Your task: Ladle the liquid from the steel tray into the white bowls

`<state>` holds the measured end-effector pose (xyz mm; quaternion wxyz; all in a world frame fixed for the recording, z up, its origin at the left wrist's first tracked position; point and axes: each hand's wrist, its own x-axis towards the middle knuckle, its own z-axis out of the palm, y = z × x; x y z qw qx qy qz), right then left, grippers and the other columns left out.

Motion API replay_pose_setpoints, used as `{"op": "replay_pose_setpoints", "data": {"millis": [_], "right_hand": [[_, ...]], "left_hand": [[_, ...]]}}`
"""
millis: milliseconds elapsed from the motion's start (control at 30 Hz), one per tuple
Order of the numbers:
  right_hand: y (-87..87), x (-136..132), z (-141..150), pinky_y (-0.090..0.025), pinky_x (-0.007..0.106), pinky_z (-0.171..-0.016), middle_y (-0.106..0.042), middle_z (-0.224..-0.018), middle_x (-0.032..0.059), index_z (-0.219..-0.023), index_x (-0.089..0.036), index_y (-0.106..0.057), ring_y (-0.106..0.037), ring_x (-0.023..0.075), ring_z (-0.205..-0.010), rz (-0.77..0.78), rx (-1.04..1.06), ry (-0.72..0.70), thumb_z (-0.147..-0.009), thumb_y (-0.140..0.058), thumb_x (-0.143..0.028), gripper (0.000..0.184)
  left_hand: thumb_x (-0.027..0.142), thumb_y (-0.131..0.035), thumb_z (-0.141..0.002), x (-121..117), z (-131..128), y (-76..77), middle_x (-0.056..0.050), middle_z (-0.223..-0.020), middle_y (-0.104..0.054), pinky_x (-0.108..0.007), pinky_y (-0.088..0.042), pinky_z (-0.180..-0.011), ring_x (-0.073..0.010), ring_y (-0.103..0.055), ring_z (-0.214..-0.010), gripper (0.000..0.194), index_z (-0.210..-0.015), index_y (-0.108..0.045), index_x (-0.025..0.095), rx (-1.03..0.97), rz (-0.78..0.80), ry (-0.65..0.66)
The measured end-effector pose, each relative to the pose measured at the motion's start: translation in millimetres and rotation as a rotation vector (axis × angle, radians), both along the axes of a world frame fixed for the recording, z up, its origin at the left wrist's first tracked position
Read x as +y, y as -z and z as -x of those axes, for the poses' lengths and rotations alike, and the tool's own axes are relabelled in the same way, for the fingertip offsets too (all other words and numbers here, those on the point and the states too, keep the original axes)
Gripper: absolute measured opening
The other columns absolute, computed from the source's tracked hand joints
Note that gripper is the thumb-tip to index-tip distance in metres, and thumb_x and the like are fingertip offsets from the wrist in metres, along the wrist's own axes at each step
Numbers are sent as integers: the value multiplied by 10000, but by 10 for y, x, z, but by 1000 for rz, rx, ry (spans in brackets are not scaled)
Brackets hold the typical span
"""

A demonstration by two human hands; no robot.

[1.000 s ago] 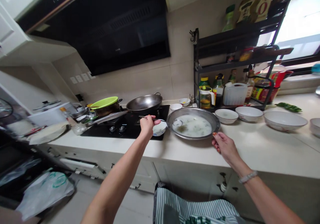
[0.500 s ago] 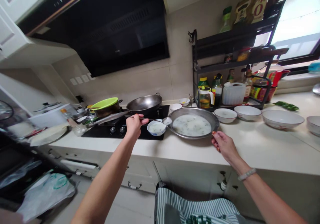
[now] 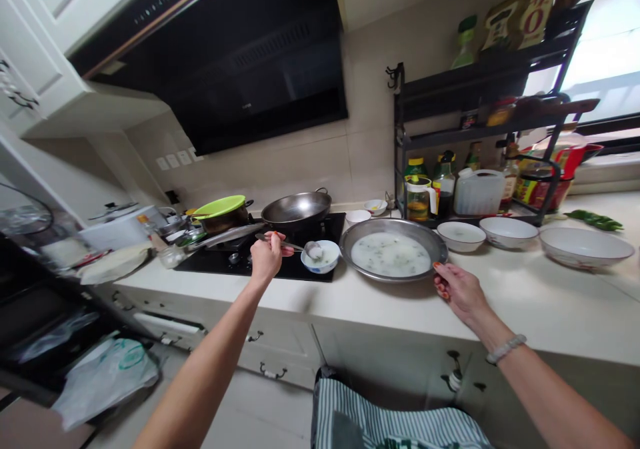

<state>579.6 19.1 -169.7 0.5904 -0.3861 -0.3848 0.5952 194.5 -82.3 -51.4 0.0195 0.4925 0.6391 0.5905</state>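
Note:
My left hand [image 3: 267,255] is closed around the handle of a metal ladle [image 3: 313,250]. The ladle's head is down in a small blue-and-white bowl [image 3: 320,267] that holds cloudy white liquid with green bits. This bowl sits at the right edge of the stove. Beside it, on the counter, is a wide metal basin [image 3: 436,242] of milky soup with green flecks. My right hand [image 3: 461,292] pinches the basin's near right rim, thumb on top and the other fingers curled.
Behind the bowl, a wok [image 3: 297,209] rests on the black stove [image 3: 210,262]. A pot with a green colander [image 3: 219,205] is farther left. White bowls [image 3: 509,232] line the counter to the right, below a black rack [image 3: 470,135] of bottles. Green peppers [image 3: 595,219] lie at the far right.
The ladle's head has moved left from the basin's edge and dipped into the small bowl. My right hand stays on the basin's rim. The view has shifted slightly.

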Motion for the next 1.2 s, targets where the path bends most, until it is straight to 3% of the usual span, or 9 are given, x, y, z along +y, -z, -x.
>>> {"op": "replay_pose_setpoints", "data": {"millis": [200,333,433,533,633,700,867,1000,1200], "right_hand": [[-14,51,-26,-301,156,-309,-531,-488,-19,-597,-180,-578,-409,46,-369,7,30,-45,-574,-824,-317,283],[-5,44,-35,-296,147,-313,-532,-491,-20,-609,-175,-589,-410,42,-376,26,77,-69,-563,-834,-320,288],[13,37,-34,-282,138,-310,-531,-487,-20,-616,-163,-590,-423,43,-378,25,74,-76,-541,-849,-347,327],[23,27,-24,-280,138,-304,-531,-477,-17,-620,-157,-586,-429,47,-373,24,68,-74,-517,-860,-385,371],[25,14,-15,-286,137,-305,-540,-475,-15,-653,-157,-598,-433,49,-369,35,70,-78,-503,-866,-396,389],[28,7,-15,-290,134,-308,-545,-477,-15,-679,-158,-606,-433,47,-370,45,72,-78,-502,-868,-394,394],[40,-3,-20,-290,136,-307,-550,-477,-16,-694,-160,-602,-440,52,-373,64,67,-76,-483,-875,-418,431],[26,-24,-11,-288,139,-310,-549,-477,-18,-693,-168,-584,-449,57,-378,73,52,-66,-503,-867,-413,420],[7,-43,0,-285,154,-301,-546,-477,-15,-681,-173,-572,-441,65,-366,48,21,-61,-546,-844,-420,391]], "left_hand": [[359,-394,-907,-116,-60,26,-38,-560,-685,-236,-514,-514,-184,-685,-518,292,-840,-602,165,315,-22,71],[348,-397,-905,-120,-11,71,-34,-572,-690,-238,-522,-550,-176,-686,-526,286,-855,-610,164,357,-29,64],[357,-410,-889,-74,40,88,-36,-541,-673,-254,-531,-553,-184,-678,-500,293,-811,-613,160,189,-54,20],[337,-427,-855,5,33,56,-37,-522,-656,-276,-543,-544,-203,-684,-513,267,-788,-604,149,-133,-139,-26],[273,-438,-804,102,-93,-8,-33,-530,-647,-287,-553,-543,-202,-683,-509,211,-738,-583,134,-440,-230,-4],[247,-449,-789,173,-236,-35,-26,-516,-639,-280,-550,-536,-196,-679,-499,186,-734,-582,129,-527,-227,53],[324,-436,-856,357,-656,56,-37,-491,-638,-289,-539,-515,-207,-671,-486,268,-746,-599,141,-371,-142,209],[311,-462,-875,446,-928,192,-41,-524,-660,-270,-519,-522,-199,-668,-490,227,-754,-601,180,-208,-46,303],[253,-503,-863,485,-1095,293,-25,-495,-643,-243,-477,-522,-188,-656,-482,173,-731,-607,211,-141,55,318]]}}
